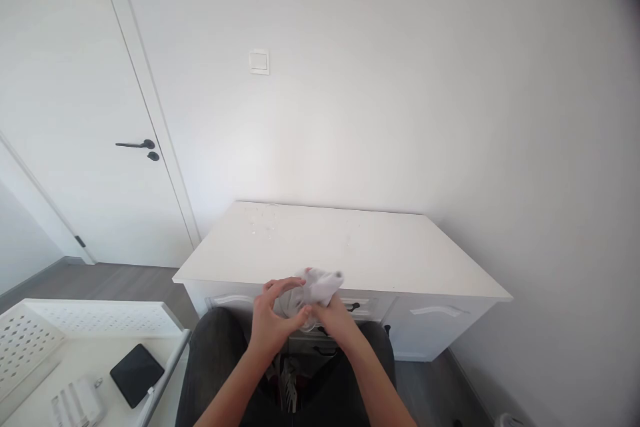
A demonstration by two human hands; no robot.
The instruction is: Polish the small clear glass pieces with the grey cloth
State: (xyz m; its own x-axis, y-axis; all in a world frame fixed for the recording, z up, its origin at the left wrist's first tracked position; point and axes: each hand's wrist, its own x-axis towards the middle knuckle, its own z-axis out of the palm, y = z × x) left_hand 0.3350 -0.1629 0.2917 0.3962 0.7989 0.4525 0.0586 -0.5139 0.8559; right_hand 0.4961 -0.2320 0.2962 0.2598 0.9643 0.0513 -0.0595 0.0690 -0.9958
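Both of my hands meet just in front of the near edge of a white desk (380, 253). My left hand (270, 321) curls round a clear glass object (290, 303), seemingly a drinking glass. A crumpled white cloth (323, 284) is gripped in my right hand (336, 319) and pressed against the glass. My forearms rise from the bottom of the view over my dark trousers (220, 360).
Faint clear glassware (263, 220) stands at the desk's far left corner. A white perforated tray (75, 340) at lower left holds a black phone (136, 373) and a white charger (77, 403). A white door with a black handle (136, 145) is at left; a wall switch (259, 61) is above.
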